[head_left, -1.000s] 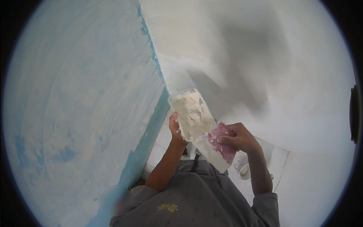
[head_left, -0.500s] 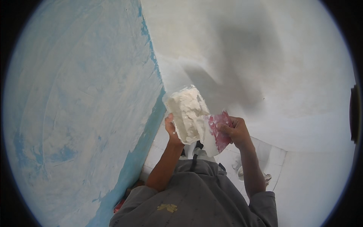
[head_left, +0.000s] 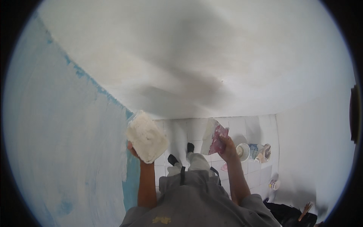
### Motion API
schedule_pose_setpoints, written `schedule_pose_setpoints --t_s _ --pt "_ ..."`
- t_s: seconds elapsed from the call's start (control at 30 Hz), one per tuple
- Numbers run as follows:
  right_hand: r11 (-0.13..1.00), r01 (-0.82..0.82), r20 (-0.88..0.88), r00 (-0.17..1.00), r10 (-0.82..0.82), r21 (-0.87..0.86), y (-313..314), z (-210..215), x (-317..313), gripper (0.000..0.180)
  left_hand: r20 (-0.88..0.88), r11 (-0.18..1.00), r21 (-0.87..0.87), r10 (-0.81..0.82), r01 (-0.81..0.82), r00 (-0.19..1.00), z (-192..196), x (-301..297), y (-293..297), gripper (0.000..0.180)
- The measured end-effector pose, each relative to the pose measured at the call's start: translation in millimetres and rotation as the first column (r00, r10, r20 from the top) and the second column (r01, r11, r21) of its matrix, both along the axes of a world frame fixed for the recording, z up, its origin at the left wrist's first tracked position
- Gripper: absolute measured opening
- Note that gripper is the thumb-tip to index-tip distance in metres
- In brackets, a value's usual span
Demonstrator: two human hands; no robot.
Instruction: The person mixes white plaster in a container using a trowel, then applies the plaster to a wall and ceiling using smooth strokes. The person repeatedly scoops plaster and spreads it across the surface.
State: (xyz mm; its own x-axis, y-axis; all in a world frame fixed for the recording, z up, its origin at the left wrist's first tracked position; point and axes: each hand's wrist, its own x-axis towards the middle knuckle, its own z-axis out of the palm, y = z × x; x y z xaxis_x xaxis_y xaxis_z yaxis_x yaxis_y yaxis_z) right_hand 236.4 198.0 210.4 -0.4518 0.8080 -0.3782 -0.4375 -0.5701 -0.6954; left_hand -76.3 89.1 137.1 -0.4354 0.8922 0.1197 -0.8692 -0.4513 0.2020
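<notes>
My left hand [head_left: 133, 150] is closed around the side of a rectangular tub [head_left: 148, 161] caked in white. Thick white putty [head_left: 146, 137] fills its top. Apart from it, to the right, my right hand [head_left: 227, 148] grips a wide putty scraper [head_left: 218, 140] by its red, putty-smeared part. The scraper's pale, flat blade points up and left. Most of my left fingers are hidden behind the tub.
A blue wall patched with white [head_left: 75, 132] stands close on the left; a white wall [head_left: 170, 56] rises ahead. On the tiled floor [head_left: 196, 126] to the right are a white bucket [head_left: 242, 151], a crumpled bag [head_left: 261, 152], a small cup [head_left: 274, 184] and a black bag [head_left: 289, 213].
The scraper, which was at the tub's right edge, is now apart from it. Both hands have spread, the tub moving left. My view has swung right, showing more floor.
</notes>
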Motion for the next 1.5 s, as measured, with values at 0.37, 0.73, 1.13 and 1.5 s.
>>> schedule_pose_setpoints --t_s 0.37,0.73,1.13,1.5 --pt "0.848 0.399 0.304 0.807 -0.505 0.349 86.1 -145.0 -5.5 0.023 0.229 0.959 0.031 -0.283 0.283 0.932 -43.3 -21.8 -63.2 0.101" --pt "0.168 -0.028 0.159 -0.195 -0.968 0.985 206.4 -182.0 -179.5 0.028 0.282 0.965 -0.134 -0.182 0.227 0.942 -78.5 -29.1 -74.6 0.095" --pt "0.408 0.433 0.291 0.311 -0.905 0.804 154.2 -137.9 -125.5 0.014 0.223 0.956 -0.153 -0.212 0.249 0.952 -32.8 -61.3 -97.0 0.095" --pt "0.151 0.209 0.157 -0.015 -0.987 0.966 148.8 -154.8 -210.6 0.009 0.24 0.928 -0.17 -0.286 0.331 0.928 -37.6 -70.3 -92.4 0.09"
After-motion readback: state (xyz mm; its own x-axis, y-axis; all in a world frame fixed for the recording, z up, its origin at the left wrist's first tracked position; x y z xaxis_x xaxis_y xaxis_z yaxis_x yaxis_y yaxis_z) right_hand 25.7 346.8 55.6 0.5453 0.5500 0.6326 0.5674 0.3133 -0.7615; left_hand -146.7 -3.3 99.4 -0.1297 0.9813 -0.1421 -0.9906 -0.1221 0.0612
